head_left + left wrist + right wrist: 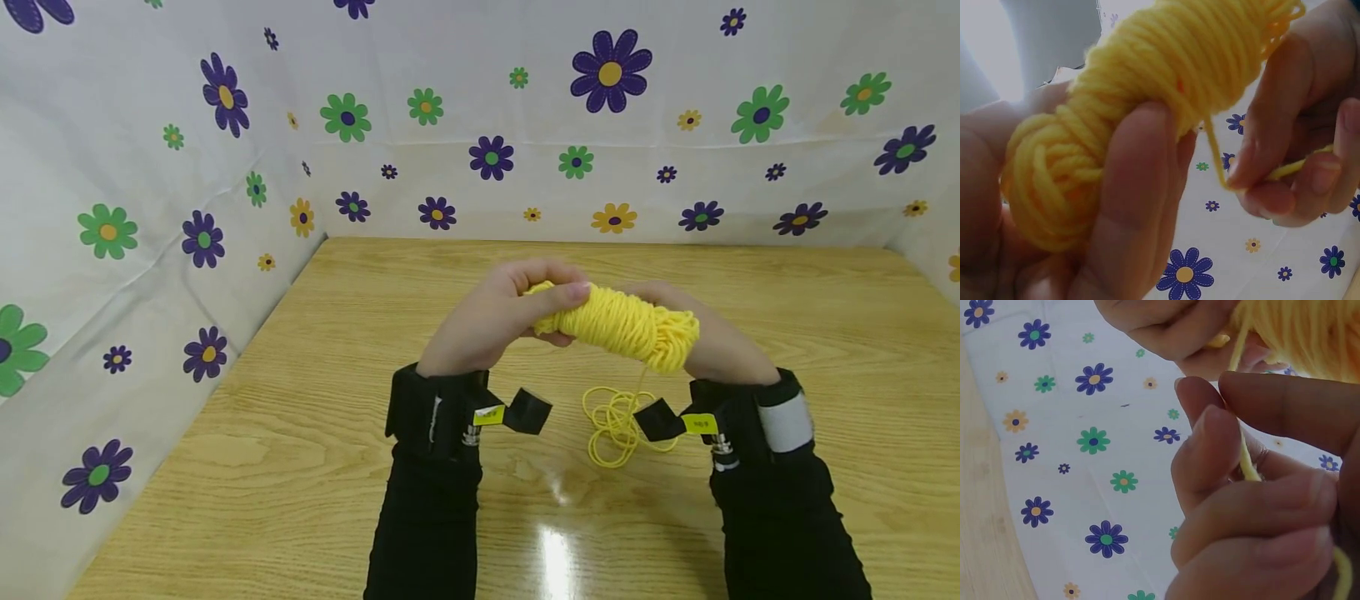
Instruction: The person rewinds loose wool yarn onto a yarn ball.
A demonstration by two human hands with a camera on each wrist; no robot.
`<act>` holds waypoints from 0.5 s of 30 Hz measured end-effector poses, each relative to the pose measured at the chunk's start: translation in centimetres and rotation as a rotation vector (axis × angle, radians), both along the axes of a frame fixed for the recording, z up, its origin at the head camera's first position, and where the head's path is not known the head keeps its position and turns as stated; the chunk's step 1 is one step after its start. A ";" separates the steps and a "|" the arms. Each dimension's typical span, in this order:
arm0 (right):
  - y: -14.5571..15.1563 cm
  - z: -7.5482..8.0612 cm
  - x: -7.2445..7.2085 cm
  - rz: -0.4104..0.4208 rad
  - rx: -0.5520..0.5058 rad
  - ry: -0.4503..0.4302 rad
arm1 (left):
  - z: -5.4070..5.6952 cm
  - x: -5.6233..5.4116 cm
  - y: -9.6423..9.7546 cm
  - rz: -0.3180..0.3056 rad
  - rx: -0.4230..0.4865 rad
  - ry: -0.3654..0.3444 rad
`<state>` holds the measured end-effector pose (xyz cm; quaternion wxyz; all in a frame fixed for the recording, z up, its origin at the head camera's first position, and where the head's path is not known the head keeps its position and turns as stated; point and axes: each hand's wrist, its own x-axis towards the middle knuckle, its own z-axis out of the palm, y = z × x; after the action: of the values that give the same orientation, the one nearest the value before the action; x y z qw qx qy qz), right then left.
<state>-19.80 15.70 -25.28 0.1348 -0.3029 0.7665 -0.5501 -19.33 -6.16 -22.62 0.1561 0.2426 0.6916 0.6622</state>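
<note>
My left hand (502, 312) grips one end of a yellow yarn skein (622, 323) above the table, its thumb along the near side. The skein is wound crosswise, with loops bulging at both ends. Behind the skein's right end is my right hand (675, 312), its fingers hidden in the head view. In the left wrist view, the right hand (1304, 137) pinches a single strand (1213, 147) drawn from the skein's middle. The right wrist view shows that strand (1246, 456) running between thumb and fingertips, then through the curled lower fingers.
Loose loops of yellow yarn (618, 425) lie on the wooden table (300, 467) below the hands, with a strand rising from them. A white flower-printed cloth (450, 75) stands behind the table and along its left side. Both wrists wear black camera straps (435, 412).
</note>
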 end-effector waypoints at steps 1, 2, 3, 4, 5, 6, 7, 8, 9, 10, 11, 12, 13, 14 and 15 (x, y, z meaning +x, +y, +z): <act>0.0 0.1 -0.1 0.015 -0.007 0.006 | 0.0 0.0 0.0 -0.009 -0.011 0.003; -0.2 0.2 -0.2 0.038 -0.027 -0.011 | 0.0 0.0 -0.1 -0.018 -0.022 0.006; -0.3 0.3 -0.2 0.051 -0.026 -0.014 | 0.0 0.0 -0.1 -0.026 -0.035 0.012; -0.4 0.4 -0.3 0.063 -0.026 -0.029 | 0.0 0.0 -0.2 -0.035 -0.047 0.019; -0.4 0.5 -0.2 0.063 -0.023 -0.051 | 0.1 0.0 -0.3 -0.044 -0.062 0.031; -0.4 0.5 -0.2 0.057 -0.015 -0.074 | 0.1 0.0 -0.3 -0.053 -0.080 0.044; -0.5 0.6 -0.2 0.050 -0.011 -0.096 | 0.1 0.0 -0.3 -0.063 -0.097 0.057; -0.5 0.7 -0.1 0.041 -0.003 -0.110 | 0.0 0.0 -0.4 -0.071 -0.117 0.068; -0.5 0.8 -0.1 0.032 0.007 -0.121 | 0.0 0.0 -0.4 -0.079 -0.136 0.076; -0.5 0.8 -0.1 0.021 0.019 -0.124 | 0.0 0.0 -0.5 -0.089 -0.153 0.083; -0.5 0.9 -0.1 0.013 0.028 -0.124 | 0.0 0.0 -0.5 -0.095 -0.173 0.091; -0.4 0.9 -0.1 0.005 0.034 -0.125 | 0.0 0.0 -0.5 -0.101 -0.192 0.094; -0.4 0.9 0.0 -0.006 0.039 -0.119 | 0.0 0.0 -0.5 -0.106 -0.209 0.099; -0.3 0.9 0.0 -0.017 0.044 -0.113 | 0.0 -0.1 -0.5 -0.109 -0.226 0.103; -0.3 0.9 0.0 -0.027 0.048 -0.105 | 0.0 -0.1 -0.5 -0.111 -0.240 0.106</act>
<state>-19.81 15.44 -24.37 0.1744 -0.2599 0.7753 -0.5486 -19.41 -6.66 -22.65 0.1836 0.2948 0.7586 0.5513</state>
